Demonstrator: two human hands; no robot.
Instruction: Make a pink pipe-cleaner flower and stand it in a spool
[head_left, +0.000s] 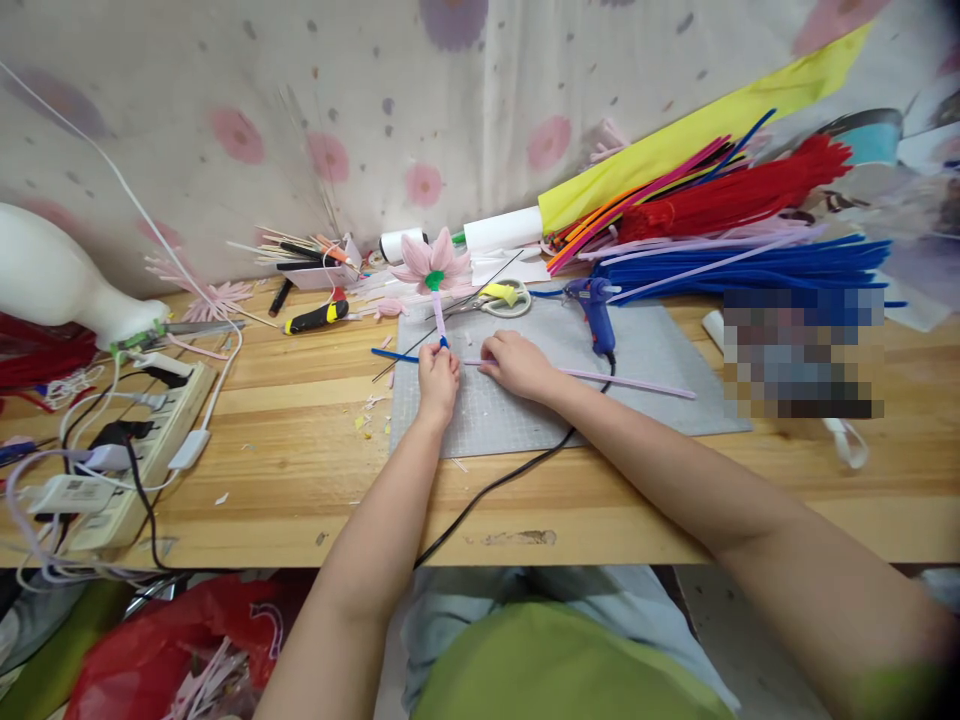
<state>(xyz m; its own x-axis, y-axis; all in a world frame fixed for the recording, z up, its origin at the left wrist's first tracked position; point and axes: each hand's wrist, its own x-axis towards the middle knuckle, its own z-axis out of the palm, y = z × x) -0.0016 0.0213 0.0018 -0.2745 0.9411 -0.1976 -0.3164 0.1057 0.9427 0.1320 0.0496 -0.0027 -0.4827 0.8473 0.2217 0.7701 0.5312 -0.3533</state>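
My left hand (439,382) is closed round the lower stem of a pink pipe-cleaner flower (415,262), which stands upright with a green centre and a lilac stem. A bit of blue shows at the top of my fist, and a blue pipe cleaner (391,354) sticks out to its left. My right hand (521,366) rests low over the grey cutting mat (495,425), its bent fingertips on a lilac pipe cleaner (637,383). That pipe cleaner runs out to the right beneath my wrist. Scissors with yellow in the handles (511,298) lie behind my hands.
A blue glue gun (596,312) sits on the mat, its black cord (495,487) crossing under my right forearm. Blue (750,268) and red pipe-cleaner bundles (739,195) lie behind. Leftward are a yellow-black cutter (316,318), a power strip (161,450) and a white mannequin form (64,270).
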